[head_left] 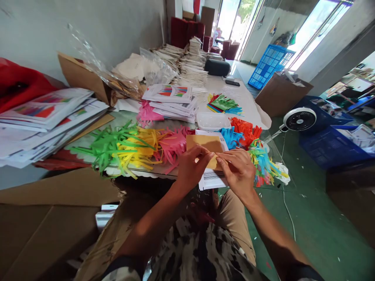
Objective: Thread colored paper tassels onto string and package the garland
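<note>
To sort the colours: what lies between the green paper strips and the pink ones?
In the head view, yellow paper strips lie between green strips and pink strips.

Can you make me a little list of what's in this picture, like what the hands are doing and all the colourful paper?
Left hand: pinches the brown paper at its near edge
Right hand: pinches the same brown paper
Under it: white sheet with a barcode
Table: green strips, yellow strips, pink strips, blue strips, orange strips
Beside the table: white fan
</note>
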`<control>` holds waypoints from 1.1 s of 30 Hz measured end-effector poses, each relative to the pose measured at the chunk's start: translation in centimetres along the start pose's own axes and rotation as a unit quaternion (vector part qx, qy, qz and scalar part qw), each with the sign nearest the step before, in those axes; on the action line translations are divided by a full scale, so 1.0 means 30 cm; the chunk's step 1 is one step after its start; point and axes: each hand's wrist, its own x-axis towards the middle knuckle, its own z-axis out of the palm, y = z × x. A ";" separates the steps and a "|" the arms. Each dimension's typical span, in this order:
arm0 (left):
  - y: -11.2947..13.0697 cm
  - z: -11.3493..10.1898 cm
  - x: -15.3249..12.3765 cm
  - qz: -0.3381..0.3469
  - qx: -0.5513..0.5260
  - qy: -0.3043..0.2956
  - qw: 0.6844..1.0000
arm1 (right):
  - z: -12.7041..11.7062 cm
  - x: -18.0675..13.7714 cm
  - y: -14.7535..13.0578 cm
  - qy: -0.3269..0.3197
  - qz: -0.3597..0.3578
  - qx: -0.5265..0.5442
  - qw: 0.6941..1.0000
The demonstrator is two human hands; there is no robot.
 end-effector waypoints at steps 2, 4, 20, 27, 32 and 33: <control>-0.005 0.004 -0.003 -0.019 -0.005 -0.001 1.000 | 0.002 -0.010 0.001 0.018 -0.020 -0.027 0.999; -0.007 0.007 -0.006 -0.043 -0.003 -0.003 0.999 | 0.005 -0.022 0.002 0.030 -0.037 -0.056 0.997; -0.007 0.008 -0.015 -0.103 -0.033 -0.017 0.994 | 0.013 -0.031 -0.007 0.008 0.063 0.044 0.997; -0.010 -0.004 0.007 -0.123 -0.074 -0.064 0.988 | -0.019 0.003 -0.007 -0.055 0.199 0.143 0.968; -0.028 -0.009 0.039 -0.136 -0.108 -0.090 0.981 | -0.054 0.018 0.029 -0.126 0.220 0.173 0.952; -0.031 -0.008 0.045 -0.137 -0.107 -0.088 0.981 | -0.061 0.018 0.040 -0.138 0.220 0.176 0.950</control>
